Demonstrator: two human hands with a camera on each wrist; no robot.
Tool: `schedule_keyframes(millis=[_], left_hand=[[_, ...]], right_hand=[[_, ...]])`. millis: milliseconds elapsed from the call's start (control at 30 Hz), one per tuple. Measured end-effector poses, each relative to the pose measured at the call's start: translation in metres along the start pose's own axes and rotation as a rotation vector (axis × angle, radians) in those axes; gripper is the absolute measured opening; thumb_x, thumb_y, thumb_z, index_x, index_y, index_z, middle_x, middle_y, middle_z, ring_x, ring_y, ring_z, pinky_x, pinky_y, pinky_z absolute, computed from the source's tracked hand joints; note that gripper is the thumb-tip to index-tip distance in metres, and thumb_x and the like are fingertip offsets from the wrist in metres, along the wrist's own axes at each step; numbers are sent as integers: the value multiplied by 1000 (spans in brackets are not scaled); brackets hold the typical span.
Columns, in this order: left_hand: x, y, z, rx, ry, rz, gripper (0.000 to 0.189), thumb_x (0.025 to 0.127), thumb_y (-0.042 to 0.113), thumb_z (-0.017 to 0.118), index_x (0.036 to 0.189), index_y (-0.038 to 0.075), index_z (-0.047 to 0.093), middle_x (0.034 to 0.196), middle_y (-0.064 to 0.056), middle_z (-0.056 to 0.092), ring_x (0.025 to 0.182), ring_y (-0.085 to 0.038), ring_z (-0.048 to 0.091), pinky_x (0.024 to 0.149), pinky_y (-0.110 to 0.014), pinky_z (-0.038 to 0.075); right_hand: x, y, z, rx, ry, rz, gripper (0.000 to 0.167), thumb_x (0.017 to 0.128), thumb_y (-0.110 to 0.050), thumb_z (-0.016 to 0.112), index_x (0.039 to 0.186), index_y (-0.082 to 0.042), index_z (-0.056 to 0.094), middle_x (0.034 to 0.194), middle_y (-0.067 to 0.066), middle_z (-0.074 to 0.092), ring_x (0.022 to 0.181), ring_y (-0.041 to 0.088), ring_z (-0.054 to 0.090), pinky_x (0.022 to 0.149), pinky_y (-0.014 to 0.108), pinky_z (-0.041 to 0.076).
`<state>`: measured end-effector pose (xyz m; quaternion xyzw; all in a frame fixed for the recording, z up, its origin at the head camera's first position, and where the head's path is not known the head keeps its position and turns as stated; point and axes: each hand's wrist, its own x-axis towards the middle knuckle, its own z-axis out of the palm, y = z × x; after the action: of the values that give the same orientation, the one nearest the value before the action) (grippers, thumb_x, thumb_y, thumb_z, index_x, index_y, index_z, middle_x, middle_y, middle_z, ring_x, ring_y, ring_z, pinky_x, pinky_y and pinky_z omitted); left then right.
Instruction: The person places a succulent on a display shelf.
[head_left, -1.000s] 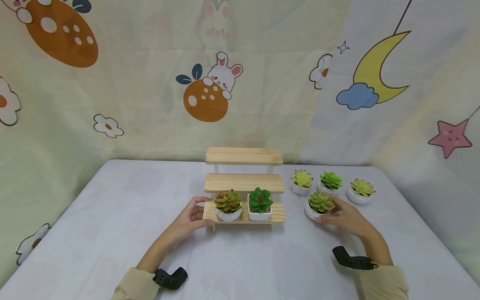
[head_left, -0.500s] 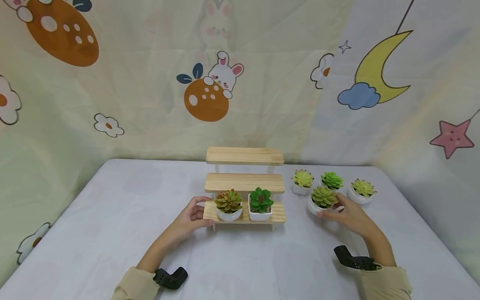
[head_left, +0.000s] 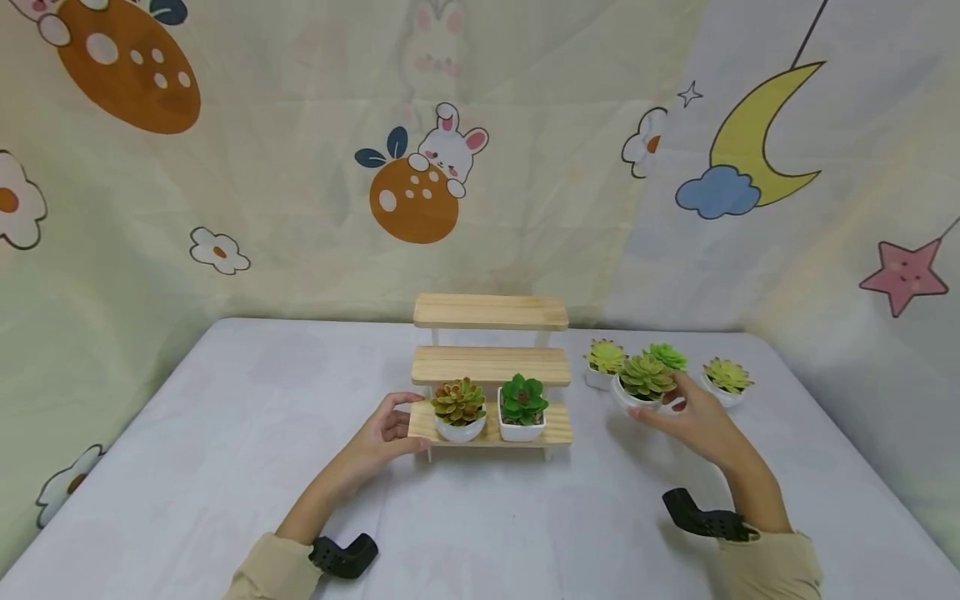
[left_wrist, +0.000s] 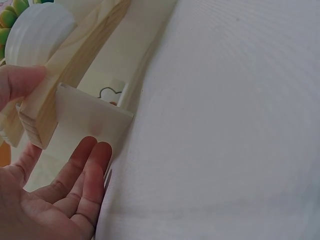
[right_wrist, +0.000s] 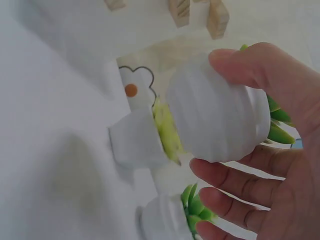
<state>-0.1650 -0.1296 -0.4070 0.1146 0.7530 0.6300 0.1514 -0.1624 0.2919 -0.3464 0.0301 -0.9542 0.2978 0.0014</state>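
My right hand [head_left: 697, 421] holds a potted succulent [head_left: 647, 377] with green rosette leaves, thumb on one side of its ribbed white pot [right_wrist: 220, 110] and fingers on the other. The pot is up off the table. My left hand [head_left: 386, 433] grips the left end of the lowest board of a three-step wooden plant stand [head_left: 491, 367]; in the left wrist view the thumb [left_wrist: 25, 82] lies against the board, the other fingers below. On that board sit a reddish-green succulent [head_left: 458, 403] in a round pot and a dark green succulent [head_left: 522, 400] in a square pot.
At the table's back right stand a yellow-green succulent [head_left: 604, 357] in a square pot, a bright green one [head_left: 667, 357] partly hidden behind the held plant, and another yellow-green one [head_left: 727, 377] in a round pot. A printed cloth wall [head_left: 300, 167] rises behind the white table [head_left: 187, 467].
My right hand has lifted the succulent off the table, raising it in front of the bright green one. My left hand keeps its grip on the stand.
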Motion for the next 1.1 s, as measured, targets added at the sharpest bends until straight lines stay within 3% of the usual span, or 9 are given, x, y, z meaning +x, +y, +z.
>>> schedule_keyframes(millis=[267, 400, 833, 1100], left_hand=[[-1, -1, 0, -2, -3, 4, 62, 83, 17, 69, 133, 13, 33, 118, -19, 51, 98, -19, 57, 83, -29, 45], [-1, -1, -1, -5, 5, 1, 62, 83, 16, 69, 133, 14, 33, 118, -19, 52, 97, -19, 57, 83, -29, 45], [-1, -1, -1, -6, -7, 14, 62, 83, 15, 68, 134, 11, 32, 118, -20, 52, 97, -18, 57, 82, -27, 46], [-1, 0, -2, -9, -8, 15, 63, 83, 15, 68, 134, 11, 31, 119, -20, 51, 97, -18, 57, 82, -27, 47]], right_hand=[[2, -26, -1, 3, -3, 8, 90, 80, -50, 66, 139, 6, 27, 112, 22, 51, 102, 36, 51, 73, 43, 47], [4, -39, -1, 19, -1, -13, 92, 81, -50, 65, 140, 7, 24, 117, 24, 50, 105, 37, 51, 77, 45, 47], [15, -80, 7, 113, 17, -80, 82, 82, -47, 66, 141, -3, 30, 113, 18, 50, 103, 34, 49, 77, 39, 43], [26, -103, 19, 146, 40, -141, 68, 81, -44, 67, 130, -5, 40, 107, 17, 53, 101, 33, 50, 76, 37, 43]])
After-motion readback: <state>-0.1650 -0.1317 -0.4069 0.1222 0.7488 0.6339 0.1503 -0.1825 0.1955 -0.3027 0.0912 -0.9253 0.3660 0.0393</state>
